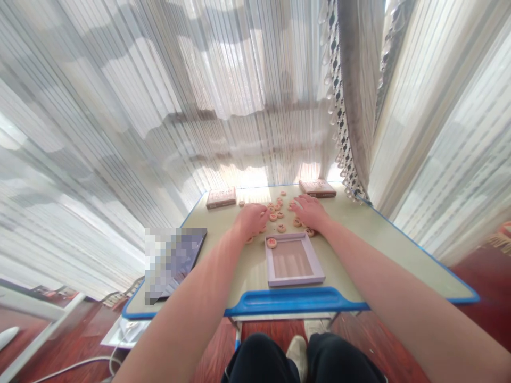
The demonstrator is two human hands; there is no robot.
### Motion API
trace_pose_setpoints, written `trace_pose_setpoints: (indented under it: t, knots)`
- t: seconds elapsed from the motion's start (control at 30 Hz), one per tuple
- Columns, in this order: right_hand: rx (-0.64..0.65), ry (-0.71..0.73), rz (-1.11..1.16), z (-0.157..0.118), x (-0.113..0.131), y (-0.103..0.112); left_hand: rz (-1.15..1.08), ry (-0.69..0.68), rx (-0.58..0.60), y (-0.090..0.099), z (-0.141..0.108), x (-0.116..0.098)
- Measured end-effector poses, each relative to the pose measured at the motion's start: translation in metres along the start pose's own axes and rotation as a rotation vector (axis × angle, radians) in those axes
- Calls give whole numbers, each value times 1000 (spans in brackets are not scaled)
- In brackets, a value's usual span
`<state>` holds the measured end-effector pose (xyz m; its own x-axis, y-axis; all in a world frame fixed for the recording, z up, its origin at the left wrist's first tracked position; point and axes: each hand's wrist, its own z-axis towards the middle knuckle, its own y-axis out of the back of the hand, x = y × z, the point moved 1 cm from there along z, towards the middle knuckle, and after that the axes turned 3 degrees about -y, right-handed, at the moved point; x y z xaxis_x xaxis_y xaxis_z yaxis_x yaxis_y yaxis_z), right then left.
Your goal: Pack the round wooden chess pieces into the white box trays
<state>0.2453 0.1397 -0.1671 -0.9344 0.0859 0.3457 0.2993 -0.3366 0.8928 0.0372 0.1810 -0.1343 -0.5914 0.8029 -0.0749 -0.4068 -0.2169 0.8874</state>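
Several round wooden pieces with characters, one of them a loose piece (281, 228), lie scattered on the table (247, 276). My left hand (253, 218) rests at the left side of the cluster, fingers curled beside the pieces; whether it grips one is hidden. On the right side, my right hand (310, 211) reaches over other pieces with its fingers spread. Nearer to me sits an open shallow box (295, 282). A single piece with a red character (272, 243) lies at its back left corner.
A closed flat box (221, 197) stands at the back left, another box (318, 188) at the back right. A dark, partly blurred flat object (187, 260) lies on the left edge. Curtains (239, 106) hang behind the table.
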Motion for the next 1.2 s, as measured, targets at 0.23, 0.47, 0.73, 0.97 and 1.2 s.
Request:
trace_pose_setpoints:
  t: [0.23, 0.47, 0.73, 0.97, 1.2]
  knots:
    - [34, 116, 53, 0, 4, 3, 4, 4, -23, 2, 0, -6]
    - [30, 106, 76, -2, 2, 7, 15, 4, -29, 4, -4, -7]
    - [56, -24, 181, -5, 7, 13, 23, -14, -28, 1, -7, -6]
    - [-110, -59, 369, -9, 10, 16, 10, -50, 15, 8, -6, -17]
    - [-110, 328, 354, -28, 32, 25, -206, -97, 236, 20, -13, -24]
